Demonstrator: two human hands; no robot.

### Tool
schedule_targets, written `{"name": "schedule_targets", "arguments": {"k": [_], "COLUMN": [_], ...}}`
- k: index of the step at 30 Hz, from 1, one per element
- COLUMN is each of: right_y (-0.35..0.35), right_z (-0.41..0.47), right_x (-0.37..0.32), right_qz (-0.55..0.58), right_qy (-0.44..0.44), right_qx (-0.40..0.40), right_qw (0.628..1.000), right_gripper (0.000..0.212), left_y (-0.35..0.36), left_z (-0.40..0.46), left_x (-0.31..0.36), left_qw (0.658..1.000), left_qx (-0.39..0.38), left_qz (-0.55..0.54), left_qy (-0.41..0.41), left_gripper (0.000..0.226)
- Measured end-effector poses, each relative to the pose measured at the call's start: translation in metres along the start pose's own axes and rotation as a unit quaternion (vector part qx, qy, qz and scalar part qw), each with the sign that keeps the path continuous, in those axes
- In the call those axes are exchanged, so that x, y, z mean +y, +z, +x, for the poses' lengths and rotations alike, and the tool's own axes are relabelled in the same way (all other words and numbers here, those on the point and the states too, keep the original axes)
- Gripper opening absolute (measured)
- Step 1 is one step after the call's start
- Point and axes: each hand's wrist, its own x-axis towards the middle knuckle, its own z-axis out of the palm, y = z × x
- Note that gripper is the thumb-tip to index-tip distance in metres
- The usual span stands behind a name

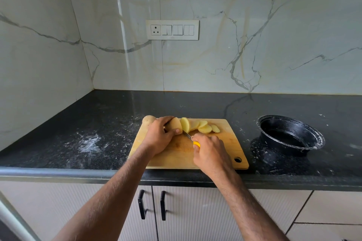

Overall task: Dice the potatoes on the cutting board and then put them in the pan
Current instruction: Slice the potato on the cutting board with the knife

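Fingers of the right hand (210,153) curl round the yellow handle of a small knife (191,138) at lower centre, its thin blade set against the cut face of a potato (174,124) which the left hand (159,136) grips. Five or so pale, moist round slices (202,127) lean just right of it; a second, whole potato (148,119) waits behind the left hand. Slicing looks about half done, while dicing and transfer remain. All rests on a smooth wooden cutting board (225,149). Well right stands the black, round, scuffed pan (290,135), holding no potato.
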Motion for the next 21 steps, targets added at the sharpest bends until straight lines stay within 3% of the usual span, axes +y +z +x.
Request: {"name": "schedule_targets", "arguments": {"k": [3, 10, 21], "right_y": [0.001, 0.006, 0.01], "right_z": [0.0, 0.002, 0.008], "right_x": [0.002, 0.007, 0.016], "right_qz": [0.003, 0.017, 0.112], "right_qy": [0.001, 0.025, 0.053], "right_qx": [0.006, 0.039, 0.105], "right_qw": [1.0, 0.999, 0.987], "right_gripper": [0.028, 0.03, 0.025], "left_y": [-0.003, -0.006, -0.007], "left_z": [0.001, -0.007, -0.008], "left_x": [-0.003, 0.001, 0.003], "left_qw": [0.999, 0.997, 0.998], "left_qx": [0.029, -0.039, -0.04], "left_qz": [-0.021, -0.059, -0.048], "left_qy": [-0.023, -0.007, -0.001], "left_gripper": [0.058, 0.059, 0.067]}}
